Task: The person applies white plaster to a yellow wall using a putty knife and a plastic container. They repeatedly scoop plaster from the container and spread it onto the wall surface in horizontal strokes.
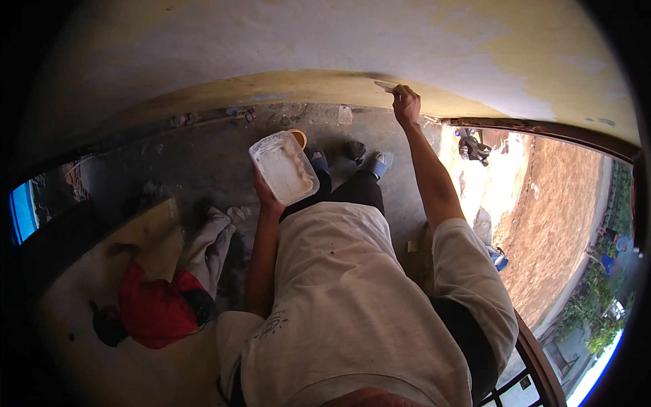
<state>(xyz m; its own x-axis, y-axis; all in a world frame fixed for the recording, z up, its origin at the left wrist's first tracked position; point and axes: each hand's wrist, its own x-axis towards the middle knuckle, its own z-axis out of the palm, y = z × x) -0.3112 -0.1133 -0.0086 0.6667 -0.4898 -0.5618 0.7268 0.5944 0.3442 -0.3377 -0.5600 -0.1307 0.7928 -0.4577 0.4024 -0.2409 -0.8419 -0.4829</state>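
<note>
My left hand [267, 195] grips the side of a translucent plastic tub [255, 150] with white paste [283, 171] in its bottom and smeared up its walls. The tub is held out in front of me, above the floor. My right arm reaches forward, and my right hand [407, 104] is closed round a putty knife [385, 86]. Its blade points left, at or very near the lower part of the wall [325, 85]; I cannot tell whether it touches. The wall is yellowish with pale, patchy areas.
An orange container [298, 138] stands on the grey floor [203, 152] beyond the tub. A dark lump [354, 150] lies between my feet. Behind me on the left, a person in a red top [159, 305] is beside another wall. A doorway opens on the right onto sunlit ground [556, 203].
</note>
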